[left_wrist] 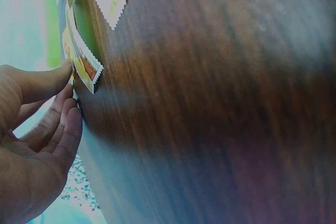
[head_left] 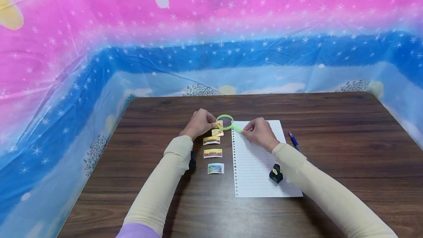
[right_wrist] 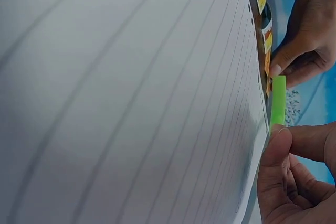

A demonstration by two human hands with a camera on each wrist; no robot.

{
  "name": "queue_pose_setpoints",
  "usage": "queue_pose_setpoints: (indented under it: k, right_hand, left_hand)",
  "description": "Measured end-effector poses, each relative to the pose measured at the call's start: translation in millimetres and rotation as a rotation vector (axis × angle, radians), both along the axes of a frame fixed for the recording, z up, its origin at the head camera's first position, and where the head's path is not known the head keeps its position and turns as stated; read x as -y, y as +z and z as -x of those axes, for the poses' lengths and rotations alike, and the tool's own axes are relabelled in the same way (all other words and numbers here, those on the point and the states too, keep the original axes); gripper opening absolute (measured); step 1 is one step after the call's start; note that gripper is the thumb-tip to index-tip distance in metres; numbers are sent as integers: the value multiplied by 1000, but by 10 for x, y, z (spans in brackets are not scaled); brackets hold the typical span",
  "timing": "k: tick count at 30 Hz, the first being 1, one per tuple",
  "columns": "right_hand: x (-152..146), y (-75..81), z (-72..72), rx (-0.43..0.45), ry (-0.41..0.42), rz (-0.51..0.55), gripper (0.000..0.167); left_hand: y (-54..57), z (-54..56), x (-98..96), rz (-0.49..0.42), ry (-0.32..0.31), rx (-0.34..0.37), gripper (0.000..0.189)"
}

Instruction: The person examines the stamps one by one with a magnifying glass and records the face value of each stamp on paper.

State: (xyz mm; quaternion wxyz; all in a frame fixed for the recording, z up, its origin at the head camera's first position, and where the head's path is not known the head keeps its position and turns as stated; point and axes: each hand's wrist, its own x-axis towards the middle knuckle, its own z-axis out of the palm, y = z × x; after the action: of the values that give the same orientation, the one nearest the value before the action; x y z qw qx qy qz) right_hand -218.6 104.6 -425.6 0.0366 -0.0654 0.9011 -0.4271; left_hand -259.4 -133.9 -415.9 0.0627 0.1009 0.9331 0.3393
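My right hand (head_left: 261,133) pinches the handle of a light green magnifying glass (head_left: 237,128) between thumb and fingertips. Its round lens hangs over the far end of a column of postage stamps. At that end my left hand (head_left: 199,123) pinches the edge of a small yellow-orange stamp (head_left: 219,123), partly seen through the lens. Just nearer lies a second yellowish stamp (head_left: 217,132). Close to the left fingertips in the left wrist view, a curled stamp (left_wrist: 86,59) with perforated edges stands up off the wood. The right wrist view shows the green handle (right_wrist: 278,100) edge-on.
Nearer in the column lie two yellow-and-red stamps (head_left: 213,153) and a landscape stamp (head_left: 216,168). Right of them is a lined, punched sheet of paper (head_left: 251,179), under my right forearm. A blue pen (head_left: 293,140) lies beyond it on the brown wooden table (head_left: 158,120).
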Motion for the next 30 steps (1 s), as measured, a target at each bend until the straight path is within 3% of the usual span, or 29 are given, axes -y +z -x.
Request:
queue_pose_setpoints:
  k: [13, 24, 30]
  right_hand:
    - [10, 21, 19, -19, -6, -25, 10]
    - [-197, 150, -121, 13, 26, 43, 12]
    - [-407, 217, -214, 1, 12, 23, 13]
  left_hand:
    - [8, 9, -22, 2, -6, -3, 21]
    - [28, 9, -20, 2, -1, 6, 20]
    - [24, 8, -17, 9, 6, 8, 20]
